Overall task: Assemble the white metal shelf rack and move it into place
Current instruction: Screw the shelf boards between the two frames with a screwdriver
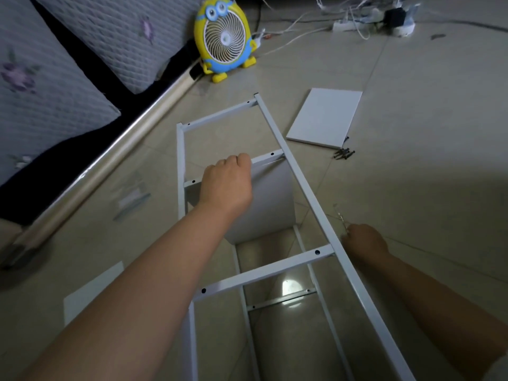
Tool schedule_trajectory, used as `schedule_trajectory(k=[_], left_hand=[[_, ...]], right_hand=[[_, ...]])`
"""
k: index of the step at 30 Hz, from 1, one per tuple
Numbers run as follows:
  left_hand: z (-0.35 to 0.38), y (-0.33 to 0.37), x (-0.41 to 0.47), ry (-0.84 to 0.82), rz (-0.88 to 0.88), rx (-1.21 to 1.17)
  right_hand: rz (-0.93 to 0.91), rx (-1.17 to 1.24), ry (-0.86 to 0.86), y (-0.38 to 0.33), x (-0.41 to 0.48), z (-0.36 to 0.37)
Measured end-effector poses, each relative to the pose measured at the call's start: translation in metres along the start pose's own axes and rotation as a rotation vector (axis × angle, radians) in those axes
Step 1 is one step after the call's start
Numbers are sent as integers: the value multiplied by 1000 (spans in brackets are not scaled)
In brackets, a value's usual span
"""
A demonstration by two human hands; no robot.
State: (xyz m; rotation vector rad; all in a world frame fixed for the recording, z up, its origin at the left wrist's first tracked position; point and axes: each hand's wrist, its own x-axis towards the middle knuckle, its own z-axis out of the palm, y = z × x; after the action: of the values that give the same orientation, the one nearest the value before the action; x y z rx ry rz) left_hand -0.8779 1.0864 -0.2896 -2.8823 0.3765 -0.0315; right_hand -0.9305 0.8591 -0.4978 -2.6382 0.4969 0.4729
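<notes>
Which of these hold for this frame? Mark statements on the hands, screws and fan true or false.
1. The left hand grips a rung of the frame. True.
2. The right hand is empty. False: it holds a thin metal tool beside the frame's rail.
3. Screws lie beside the loose panel. True.
4. The fan lies flat on the bed. False: it stands upright beside the bed.

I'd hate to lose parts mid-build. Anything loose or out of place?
Yes: dark screws lie in a loose pile on the bare floor, at the near corner of the white board, in no container, so easily scattered.
</notes>
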Motion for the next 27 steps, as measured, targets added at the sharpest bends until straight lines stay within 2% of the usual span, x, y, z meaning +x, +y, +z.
schedule_trajectory(k=[2, 3, 5, 6, 7, 8, 10, 13, 20, 27], left_hand=[[-1, -5, 3, -18, 37, 39], [0, -8, 4, -27, 66, 48], [1, -14, 7, -40, 128, 44], [1, -16, 7, -40, 148, 39], [0, -19, 8, -37, 157, 35], [0, -21, 9, -38, 154, 32], [-1, -27, 11, -56, 134, 37], [1, -38, 12, -69, 99, 33], [12, -56, 19, -9, 51, -35], [22, -84, 36, 52, 143, -1]], right_hand=[[-10, 251, 38, -19, -7, -29], [-5, 458, 6, -33, -14, -49], [-39, 982, -244, -62, -35, -96], [-113, 1139, -371, -75, -48, -119], [-202, 1181, -458, -86, -60, -137], [-280, 1150, -502, -97, -69, -152], [-350, 929, -473, -119, -85, -162], [-252, 708, -350, -147, -96, -149], [-157, 602, -251, -183, -96, -146], [-100, 550, -133, -211, -90, -142]])
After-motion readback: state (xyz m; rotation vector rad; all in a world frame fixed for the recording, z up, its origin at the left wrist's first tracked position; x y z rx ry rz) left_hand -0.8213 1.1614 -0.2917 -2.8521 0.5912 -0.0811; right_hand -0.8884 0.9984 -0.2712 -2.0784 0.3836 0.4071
